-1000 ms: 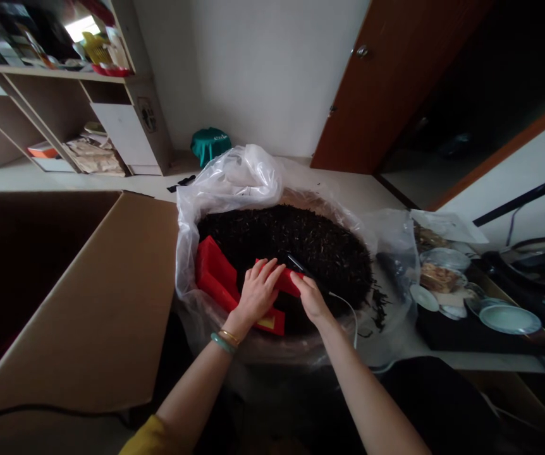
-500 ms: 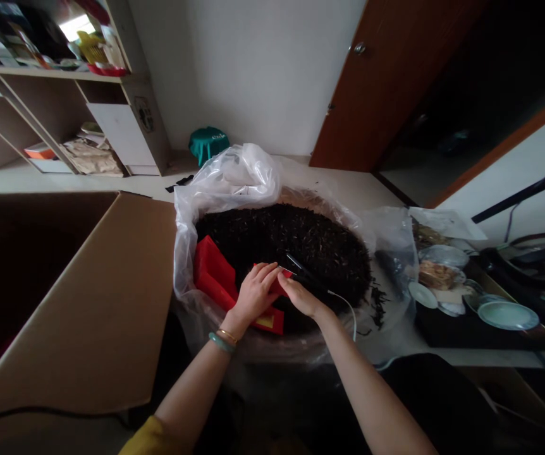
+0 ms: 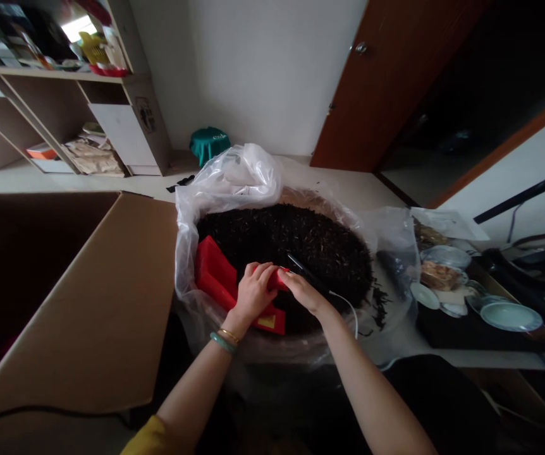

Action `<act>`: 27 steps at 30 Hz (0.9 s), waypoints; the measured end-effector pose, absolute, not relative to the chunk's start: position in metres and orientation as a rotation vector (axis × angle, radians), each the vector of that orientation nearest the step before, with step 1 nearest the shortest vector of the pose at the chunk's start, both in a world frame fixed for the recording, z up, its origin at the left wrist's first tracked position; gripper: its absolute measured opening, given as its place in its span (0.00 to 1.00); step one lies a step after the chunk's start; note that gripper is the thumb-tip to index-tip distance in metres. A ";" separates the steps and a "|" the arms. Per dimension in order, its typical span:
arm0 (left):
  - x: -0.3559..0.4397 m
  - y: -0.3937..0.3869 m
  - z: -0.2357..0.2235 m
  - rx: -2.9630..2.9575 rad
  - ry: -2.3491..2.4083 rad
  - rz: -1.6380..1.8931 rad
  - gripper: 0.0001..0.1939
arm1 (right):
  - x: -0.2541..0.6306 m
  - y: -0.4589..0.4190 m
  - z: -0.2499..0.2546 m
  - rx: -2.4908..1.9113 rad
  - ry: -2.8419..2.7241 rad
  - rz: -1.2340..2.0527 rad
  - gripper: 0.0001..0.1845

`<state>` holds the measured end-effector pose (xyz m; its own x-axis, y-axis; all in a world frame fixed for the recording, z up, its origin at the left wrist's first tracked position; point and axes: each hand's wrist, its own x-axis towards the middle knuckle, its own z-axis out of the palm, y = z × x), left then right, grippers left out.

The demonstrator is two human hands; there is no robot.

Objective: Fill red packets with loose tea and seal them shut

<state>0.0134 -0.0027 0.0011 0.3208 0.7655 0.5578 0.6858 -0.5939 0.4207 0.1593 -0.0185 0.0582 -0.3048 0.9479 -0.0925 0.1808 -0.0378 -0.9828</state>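
Between my two hands is a small red packet (image 3: 278, 280), held over a heap of dark, dry tea-like leaves (image 3: 327, 243). My left hand (image 3: 254, 296) wraps its fingers over the packet's left side. The fingers of my right hand (image 3: 305, 294) press on its right end and top edge. Beneath the left hand lies a red packet with a gold label (image 3: 267, 321), and several empty-looking red packets (image 3: 213, 268) are stacked to the left. A slim black tool (image 3: 306, 270) with a white cable (image 3: 352, 309) rests on the leaves beyond my right hand.
A clear plastic liner (image 3: 253, 170) surrounds the leaves. At left stands an open cardboard box (image 3: 111, 316). Bowls (image 3: 509, 315) and bags sit on a dark surface at right. Behind are a green bag-like thing (image 3: 208, 144), shelving (image 3: 146, 126) and a brown door (image 3: 391, 82).
The pale upper edge of the held packet no longer shows; its red top now appears folded or pressed down under my fingers. Both hands stay in nearly the same place.
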 end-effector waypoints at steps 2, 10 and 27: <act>0.013 -0.002 0.000 2.439 1.377 1.140 0.28 | 0.161 -0.019 0.060 -1.239 -1.551 1.343 0.31; 0.012 0.002 0.005 2.148 1.534 1.382 0.25 | 0.182 -0.017 0.040 -1.399 -1.144 0.899 0.23; 0.010 0.007 0.004 1.945 1.483 1.568 0.23 | 0.154 -0.005 -0.021 -1.605 -2.142 0.708 0.18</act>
<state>0.0097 0.0071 0.0043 -0.0887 0.8001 0.5933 0.5478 -0.4583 0.6999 0.1544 -0.0055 -0.0207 -0.2824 0.9593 -0.0044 0.7729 0.2248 -0.5933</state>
